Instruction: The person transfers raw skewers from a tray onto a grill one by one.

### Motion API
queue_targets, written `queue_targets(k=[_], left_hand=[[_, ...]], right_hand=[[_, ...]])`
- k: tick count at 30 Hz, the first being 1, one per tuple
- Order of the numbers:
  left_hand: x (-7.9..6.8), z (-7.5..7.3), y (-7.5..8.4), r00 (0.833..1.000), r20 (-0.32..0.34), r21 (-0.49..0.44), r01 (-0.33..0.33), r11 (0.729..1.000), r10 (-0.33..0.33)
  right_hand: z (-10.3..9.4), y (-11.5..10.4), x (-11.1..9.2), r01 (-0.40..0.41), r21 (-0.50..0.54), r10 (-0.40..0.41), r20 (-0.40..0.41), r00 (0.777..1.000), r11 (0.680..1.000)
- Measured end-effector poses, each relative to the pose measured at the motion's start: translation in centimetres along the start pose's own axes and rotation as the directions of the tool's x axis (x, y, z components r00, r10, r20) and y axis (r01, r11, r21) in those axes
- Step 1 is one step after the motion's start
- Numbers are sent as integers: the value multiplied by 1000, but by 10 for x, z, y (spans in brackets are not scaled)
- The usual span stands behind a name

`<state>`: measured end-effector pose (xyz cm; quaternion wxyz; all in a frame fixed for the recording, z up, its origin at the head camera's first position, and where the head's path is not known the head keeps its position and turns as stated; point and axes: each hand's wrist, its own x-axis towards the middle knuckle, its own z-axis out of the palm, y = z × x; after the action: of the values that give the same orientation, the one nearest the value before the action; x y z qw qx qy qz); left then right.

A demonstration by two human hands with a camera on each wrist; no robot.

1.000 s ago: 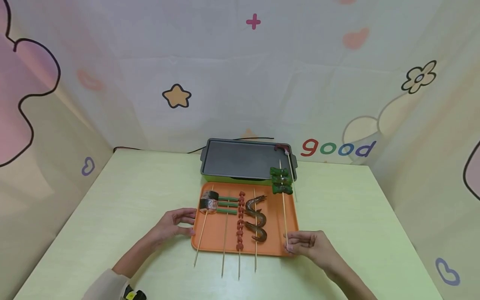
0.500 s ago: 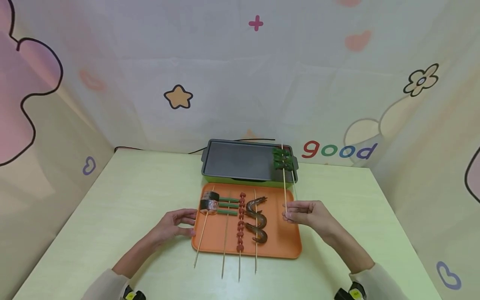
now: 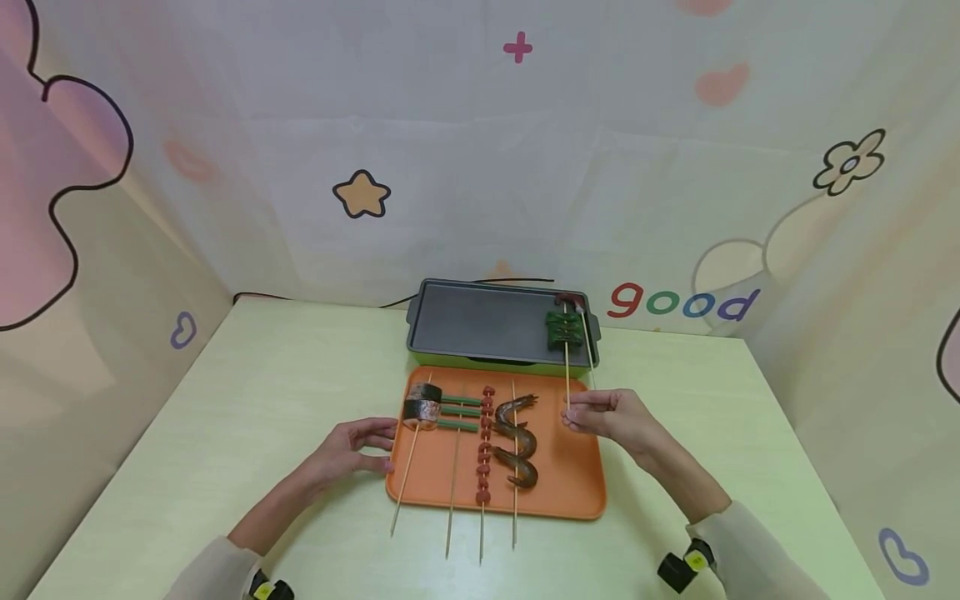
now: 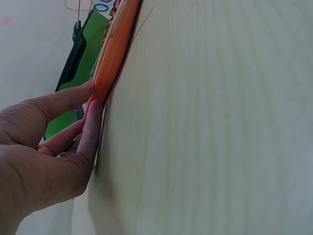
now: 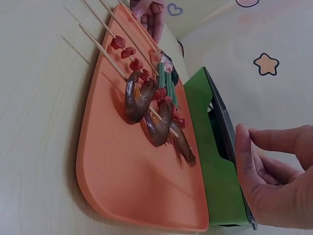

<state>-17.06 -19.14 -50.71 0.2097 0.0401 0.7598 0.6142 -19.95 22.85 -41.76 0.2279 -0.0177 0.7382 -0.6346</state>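
My right hand (image 3: 606, 421) pinches the stick end of a green pepper skewer (image 3: 564, 331), whose folded dark green pieces lie on or just above the right end of the black griddle (image 3: 480, 321). In the right wrist view thumb and forefinger (image 5: 274, 169) meet; the skewer cannot be made out there. At the orange tray's (image 3: 555, 487) left rim, my left hand (image 3: 348, 450) holds the edge between thumb and fingers. On the tray lie a shrimp skewer (image 3: 517, 446), a skewer of small red pieces (image 3: 483, 450), green stalks (image 3: 459, 412) on a stick, and a fish-chunk skewer (image 3: 422, 407).
A skewer with a dark red curled piece (image 3: 568, 298) lies at the griddle's right end, close beside the green one. The griddle has a green base (image 5: 215, 181) and stands right behind the tray. A black cord (image 3: 397, 300) runs along the backdrop.
My right hand has moved forward from the tray's lower right corner, carrying the green pepper skewer from over the tray onto or above the griddle, then slightly down. The left hand stays at the rim.
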Motion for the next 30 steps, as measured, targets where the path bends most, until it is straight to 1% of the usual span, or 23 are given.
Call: queue_targets(k=[5,10,14,19,24,30], left_hand=[[-1,0,1,1000,-12,-6,10,1000,-10],[0,-1,0,1000,1,-5,-15,1000,15],[0,-1,-2,1000,7,-2,-28,1000,28],[0,-1,-2,1000,0,3,-21,1000,21],[0,-1,-2,1000,-3,4,-6,1000,6],[2,-1,-2,1000,0,5,-8,1000,8]], right_hand=[[-1,0,0,10,-11,-11,-3,1000,1000],[0,2,-1,18,-23,-19,-21,1000,1000],[1,5,-2,23,-54,-25,-45,999,998],[3,8,-5,20,-94,-27,-75,997,995],[2,13,-9,21,-103,-28,-66,997,994],[-1,18,-19,25,-114,-31,-47,998,993]])
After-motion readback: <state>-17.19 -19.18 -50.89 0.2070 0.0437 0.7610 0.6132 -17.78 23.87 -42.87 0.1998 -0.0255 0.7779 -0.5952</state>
